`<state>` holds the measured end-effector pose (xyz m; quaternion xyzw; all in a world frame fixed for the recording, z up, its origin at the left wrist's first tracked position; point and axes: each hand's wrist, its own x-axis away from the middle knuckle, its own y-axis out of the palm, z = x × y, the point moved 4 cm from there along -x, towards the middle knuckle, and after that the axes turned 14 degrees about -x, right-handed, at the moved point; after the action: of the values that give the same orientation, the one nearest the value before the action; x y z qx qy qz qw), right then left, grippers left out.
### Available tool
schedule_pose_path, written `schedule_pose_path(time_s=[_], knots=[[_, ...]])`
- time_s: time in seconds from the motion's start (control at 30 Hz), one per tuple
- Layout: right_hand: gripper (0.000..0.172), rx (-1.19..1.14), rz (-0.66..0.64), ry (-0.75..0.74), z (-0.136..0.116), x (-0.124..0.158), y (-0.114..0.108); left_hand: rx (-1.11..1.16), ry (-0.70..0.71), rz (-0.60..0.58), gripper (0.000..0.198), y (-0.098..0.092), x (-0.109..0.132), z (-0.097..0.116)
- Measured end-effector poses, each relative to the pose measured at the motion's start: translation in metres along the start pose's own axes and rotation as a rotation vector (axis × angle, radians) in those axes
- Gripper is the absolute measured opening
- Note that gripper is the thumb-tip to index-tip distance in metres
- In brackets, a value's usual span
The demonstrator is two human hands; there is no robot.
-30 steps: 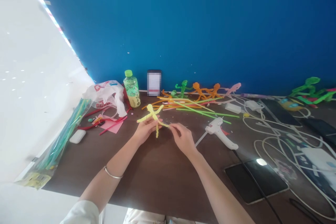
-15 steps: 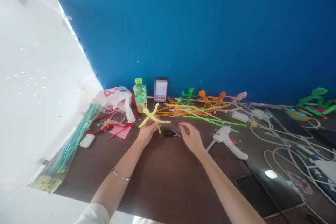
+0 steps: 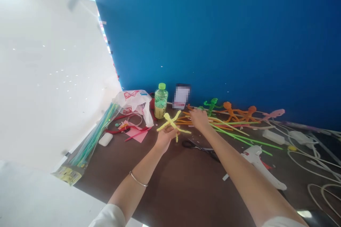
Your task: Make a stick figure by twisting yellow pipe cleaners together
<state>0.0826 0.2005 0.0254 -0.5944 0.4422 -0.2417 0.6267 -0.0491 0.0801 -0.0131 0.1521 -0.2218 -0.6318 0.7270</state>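
A yellow pipe-cleaner figure (image 3: 172,122) with spread limbs is pinched in my left hand (image 3: 164,139), held just above the table. My right hand (image 3: 199,118) has its fingers down at the left end of a pile of loose pipe cleaners (image 3: 239,135), orange, yellow and green. Its fingertips are hidden, so I cannot see whether they grip any. Dark-handled scissors (image 3: 189,144) lie between my two arms, partly covered by the right forearm. Behind the pile stand finished-looking pipe-cleaner figures: a green one (image 3: 212,106), orange ones (image 3: 228,109) and a pink one (image 3: 275,114).
A green-capped bottle (image 3: 161,103) and a propped phone (image 3: 181,96) stand near the blue wall. At left lie a plastic bag (image 3: 137,101), a white case (image 3: 106,139) and a packet of pipe cleaners (image 3: 93,142). A glue gun (image 3: 259,165) and white cables (image 3: 301,170) lie right.
My right hand has reached forward from beside the scissors to the pipe-cleaner pile. The left hand keeps hold of the yellow figure. The view has swung left, shifting the scene rightward.
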Motion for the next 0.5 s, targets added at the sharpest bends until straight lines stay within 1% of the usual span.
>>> schedule_pose_path(time_s=[0.1,0.23,0.4,0.5], knots=[[0.019,0.027,0.002,-0.051,-0.003,0.004,-0.002,0.011,-0.015,-0.005,0.037,0.000,0.000,-0.002],[0.030,0.038,0.055,-0.071,-0.005,0.008,-0.016,0.008,-0.014,-0.021,0.033,0.001,0.001,-0.001],[0.036,-0.029,0.259,-0.187,-0.007,0.018,-0.053,-0.048,-0.008,-0.037,0.032,0.003,0.004,0.000],[0.038,-0.036,0.349,-0.301,-0.019,0.035,-0.076,-0.105,0.014,-0.055,0.032,0.003,0.004,-0.003]])
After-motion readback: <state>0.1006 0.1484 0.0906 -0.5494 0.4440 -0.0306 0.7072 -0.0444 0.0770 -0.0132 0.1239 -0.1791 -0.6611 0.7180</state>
